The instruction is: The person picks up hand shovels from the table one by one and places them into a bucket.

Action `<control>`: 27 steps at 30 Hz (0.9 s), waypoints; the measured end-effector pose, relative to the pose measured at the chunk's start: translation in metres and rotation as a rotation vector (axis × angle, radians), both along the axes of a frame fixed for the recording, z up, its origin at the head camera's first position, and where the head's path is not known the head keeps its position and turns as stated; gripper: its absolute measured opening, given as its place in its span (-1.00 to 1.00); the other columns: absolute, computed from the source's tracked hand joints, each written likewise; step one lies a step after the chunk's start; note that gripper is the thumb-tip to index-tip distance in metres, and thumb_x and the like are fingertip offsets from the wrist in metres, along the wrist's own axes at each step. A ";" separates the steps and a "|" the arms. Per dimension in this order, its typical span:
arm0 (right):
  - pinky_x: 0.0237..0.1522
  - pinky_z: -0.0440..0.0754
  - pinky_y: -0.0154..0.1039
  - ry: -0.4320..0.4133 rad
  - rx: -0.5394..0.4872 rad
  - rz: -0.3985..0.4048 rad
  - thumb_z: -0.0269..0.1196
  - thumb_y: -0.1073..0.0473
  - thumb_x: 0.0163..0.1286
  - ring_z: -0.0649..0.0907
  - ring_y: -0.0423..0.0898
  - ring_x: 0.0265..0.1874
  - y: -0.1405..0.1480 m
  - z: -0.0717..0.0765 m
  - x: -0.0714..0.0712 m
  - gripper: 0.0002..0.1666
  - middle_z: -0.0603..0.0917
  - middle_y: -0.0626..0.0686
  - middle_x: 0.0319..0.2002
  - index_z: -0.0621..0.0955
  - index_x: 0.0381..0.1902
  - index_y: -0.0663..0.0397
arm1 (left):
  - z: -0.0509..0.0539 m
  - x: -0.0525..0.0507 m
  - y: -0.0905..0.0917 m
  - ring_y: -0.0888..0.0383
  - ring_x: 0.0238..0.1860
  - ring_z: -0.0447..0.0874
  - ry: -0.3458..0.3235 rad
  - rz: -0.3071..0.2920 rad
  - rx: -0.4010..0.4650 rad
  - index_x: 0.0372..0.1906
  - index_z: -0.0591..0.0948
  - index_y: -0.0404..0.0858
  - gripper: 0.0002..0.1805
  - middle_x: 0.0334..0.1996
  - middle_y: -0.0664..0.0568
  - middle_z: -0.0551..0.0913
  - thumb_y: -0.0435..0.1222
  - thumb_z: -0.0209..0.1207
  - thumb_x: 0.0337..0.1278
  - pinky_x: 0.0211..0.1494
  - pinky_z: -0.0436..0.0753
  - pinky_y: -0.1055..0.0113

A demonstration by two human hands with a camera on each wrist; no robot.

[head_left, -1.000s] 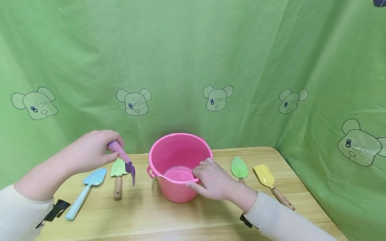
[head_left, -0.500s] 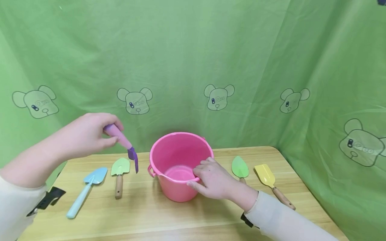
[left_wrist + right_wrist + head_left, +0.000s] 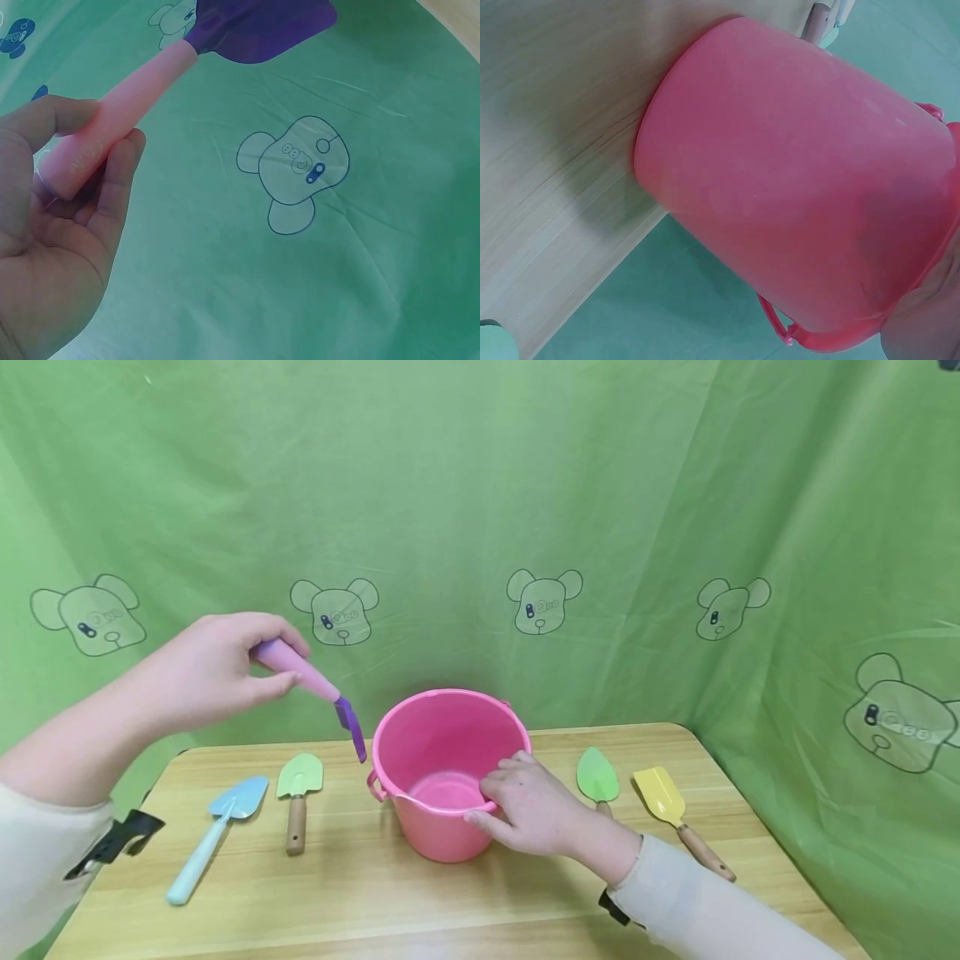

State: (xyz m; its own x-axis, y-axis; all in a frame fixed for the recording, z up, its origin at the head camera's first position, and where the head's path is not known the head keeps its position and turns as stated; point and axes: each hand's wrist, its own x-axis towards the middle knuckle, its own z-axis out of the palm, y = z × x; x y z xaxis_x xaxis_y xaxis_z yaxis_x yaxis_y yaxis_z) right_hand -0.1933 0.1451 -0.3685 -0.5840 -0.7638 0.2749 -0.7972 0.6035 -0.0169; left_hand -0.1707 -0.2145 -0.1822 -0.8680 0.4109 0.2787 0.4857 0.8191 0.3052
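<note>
My left hand point(image 3: 217, 677) grips a small trowel by its pink handle point(image 3: 116, 120), thumb on one side and fingers on the other. The trowel's purple blade point(image 3: 352, 731) slants down, just left of the bucket's rim and above the table. In the left wrist view the broad purple blade point(image 3: 262, 26) shows at the top. A pink bucket point(image 3: 442, 839) stands upright on the table, and nothing shows inside it. My right hand point(image 3: 532, 810) holds the bucket's near right rim, fingers inside and thumb outside. The bucket's outer wall point(image 3: 795, 172) fills most of the right wrist view.
On the wooden table point(image 3: 360, 902), a blue trowel point(image 3: 217, 835) and a green trowel with a wooden handle point(image 3: 297, 802) lie left of the bucket. Right of it lie another green trowel point(image 3: 597, 775) and a yellow scoop point(image 3: 663, 797). A green curtain point(image 3: 450, 485) hangs behind.
My left hand has lifted the purple-bladed trowel higher, and its blade has shifted right toward the bucket's rim. The right hand and the bucket have stayed in place.
</note>
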 end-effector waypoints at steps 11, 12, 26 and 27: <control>-0.17 0.32 -0.22 0.005 0.005 0.001 0.00 -0.31 0.49 0.31 -0.22 -0.48 0.000 0.000 -0.001 -0.50 0.31 -0.27 -0.60 0.36 -0.58 -0.22 | 0.004 -0.003 0.020 0.13 -0.22 0.61 -0.005 -0.071 0.046 -0.05 0.64 -0.23 -0.76 -0.29 0.14 0.74 -0.32 0.32 0.20 -0.12 0.53 0.12; -0.16 0.33 -0.22 0.005 0.005 0.002 0.01 -0.31 0.49 0.31 -0.22 -0.48 0.000 0.000 -0.001 -0.50 0.31 -0.27 -0.60 0.36 -0.58 -0.22 | 0.004 -0.003 0.022 0.12 -0.21 0.61 -0.006 -0.077 0.052 -0.05 0.64 -0.24 -0.76 -0.30 0.14 0.74 -0.32 0.32 0.20 -0.12 0.53 0.11; -0.16 0.33 -0.22 0.010 0.004 0.001 0.01 -0.31 0.49 0.32 -0.22 -0.47 -0.001 -0.001 -0.002 -0.50 0.31 -0.26 -0.60 0.36 -0.58 -0.22 | -0.028 -0.013 0.043 0.10 -0.18 0.64 -0.038 -0.113 0.120 -0.09 0.65 -0.25 -0.79 -0.34 0.16 0.74 -0.36 0.33 0.17 -0.05 0.58 0.14; -0.16 0.33 -0.21 0.009 0.005 -0.001 0.00 -0.31 0.49 0.32 -0.22 -0.47 -0.001 0.000 -0.002 -0.50 0.31 -0.26 -0.60 0.36 -0.57 -0.22 | -0.031 -0.014 0.044 0.10 -0.17 0.63 -0.045 -0.115 0.124 -0.09 0.65 -0.24 -0.79 -0.34 0.17 0.73 -0.36 0.33 0.17 -0.04 0.57 0.14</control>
